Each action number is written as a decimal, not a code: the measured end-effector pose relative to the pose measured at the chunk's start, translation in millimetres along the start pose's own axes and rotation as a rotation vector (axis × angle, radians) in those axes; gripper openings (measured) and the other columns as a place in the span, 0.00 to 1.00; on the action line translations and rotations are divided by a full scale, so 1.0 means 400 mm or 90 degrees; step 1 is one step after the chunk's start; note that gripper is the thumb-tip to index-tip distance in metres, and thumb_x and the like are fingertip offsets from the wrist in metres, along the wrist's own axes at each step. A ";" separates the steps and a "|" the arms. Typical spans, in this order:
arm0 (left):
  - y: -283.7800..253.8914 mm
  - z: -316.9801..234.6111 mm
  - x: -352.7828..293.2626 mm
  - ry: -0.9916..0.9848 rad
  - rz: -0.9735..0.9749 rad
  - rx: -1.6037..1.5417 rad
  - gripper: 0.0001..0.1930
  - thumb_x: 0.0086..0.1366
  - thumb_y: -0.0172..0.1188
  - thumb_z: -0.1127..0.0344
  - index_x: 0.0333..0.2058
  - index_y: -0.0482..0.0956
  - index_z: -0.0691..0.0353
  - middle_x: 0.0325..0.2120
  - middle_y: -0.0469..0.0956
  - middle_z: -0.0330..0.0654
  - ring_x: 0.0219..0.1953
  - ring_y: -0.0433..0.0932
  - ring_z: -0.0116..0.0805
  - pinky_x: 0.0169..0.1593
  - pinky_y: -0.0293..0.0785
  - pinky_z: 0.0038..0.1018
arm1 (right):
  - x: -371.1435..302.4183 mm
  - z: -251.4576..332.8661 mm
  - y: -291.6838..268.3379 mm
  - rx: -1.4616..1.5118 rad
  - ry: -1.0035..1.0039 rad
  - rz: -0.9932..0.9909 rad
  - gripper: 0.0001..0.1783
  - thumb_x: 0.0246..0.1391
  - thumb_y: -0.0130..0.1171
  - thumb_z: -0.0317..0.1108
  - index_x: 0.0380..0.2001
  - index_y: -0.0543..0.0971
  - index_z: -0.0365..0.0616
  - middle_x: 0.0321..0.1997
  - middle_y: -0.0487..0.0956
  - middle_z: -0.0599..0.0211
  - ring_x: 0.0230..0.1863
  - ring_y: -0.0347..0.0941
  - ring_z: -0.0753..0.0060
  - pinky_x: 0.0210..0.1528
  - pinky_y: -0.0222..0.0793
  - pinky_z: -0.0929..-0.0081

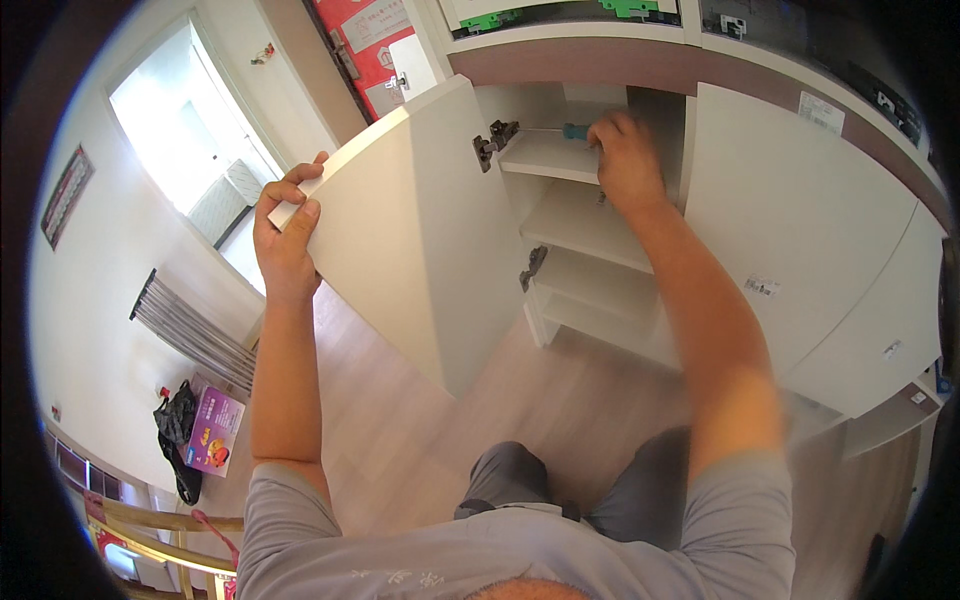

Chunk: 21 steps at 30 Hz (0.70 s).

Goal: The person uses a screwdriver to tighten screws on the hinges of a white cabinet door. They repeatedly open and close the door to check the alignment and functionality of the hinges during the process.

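Observation:
A white cabinet door [400, 230] stands swung out to the left of the cabinet. My left hand [287, 225] grips its outer edge, thumb on one face and fingers on the other. Inside the cabinet, my right hand [628, 160] is closed around a screwdriver [575, 131] with a teal handle. Its thin shaft points left toward the upper hinge [494, 145], which joins the door to the cabinet side. Whether the tip touches a screw is too small to tell. A lower hinge [533, 268] shows further down. White shelves [580, 225] lie behind and below my right hand.
Closed white doors [790, 240] run along the right, with small labels on them. Above is a brown strip [570, 68] and an open upper compartment with green pieces [490, 20]. A purple box [215, 430] and a black bag [177, 415] rest by the left wall, near a grey radiator-like slatted piece [195, 325].

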<state>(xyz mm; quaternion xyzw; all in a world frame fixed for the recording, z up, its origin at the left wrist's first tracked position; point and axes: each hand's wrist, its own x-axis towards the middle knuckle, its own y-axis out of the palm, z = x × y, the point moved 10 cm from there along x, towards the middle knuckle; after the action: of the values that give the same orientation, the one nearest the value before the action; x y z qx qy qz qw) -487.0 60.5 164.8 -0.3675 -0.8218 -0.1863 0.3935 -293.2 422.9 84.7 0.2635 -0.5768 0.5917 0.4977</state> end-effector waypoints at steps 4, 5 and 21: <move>-0.008 0.003 0.004 0.005 0.001 0.008 0.07 0.65 0.60 0.76 0.36 0.72 0.57 0.55 0.73 0.54 0.72 0.61 0.59 0.71 0.65 0.55 | 0.005 -0.012 0.010 0.018 0.033 0.016 0.15 0.52 0.57 0.17 0.41 0.81 0.46 0.51 0.77 0.59 0.56 0.72 0.47 0.58 0.73 0.54; -0.012 0.005 0.005 0.004 0.001 0.003 0.07 0.65 0.59 0.76 0.36 0.72 0.57 0.55 0.73 0.54 0.72 0.61 0.59 0.71 0.65 0.55 | 0.007 -0.016 0.011 0.019 0.045 0.020 0.15 0.52 0.58 0.17 0.41 0.81 0.46 0.51 0.78 0.59 0.56 0.72 0.47 0.58 0.73 0.54; -0.016 0.004 0.007 0.020 -0.001 -0.022 0.10 0.64 0.60 0.78 0.35 0.70 0.56 0.53 0.75 0.51 0.72 0.62 0.60 0.70 0.65 0.57 | 0.022 -0.058 0.027 0.038 0.095 0.055 0.13 0.52 0.61 0.20 0.41 0.81 0.47 0.48 0.79 0.57 0.54 0.74 0.46 0.57 0.73 0.55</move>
<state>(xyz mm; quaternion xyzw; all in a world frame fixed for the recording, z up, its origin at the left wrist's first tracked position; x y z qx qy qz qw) -493.7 58.6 166.0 -0.3704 -0.8127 -0.2061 0.3997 -300.1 449.0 83.3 0.2085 -0.5311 0.6472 0.5055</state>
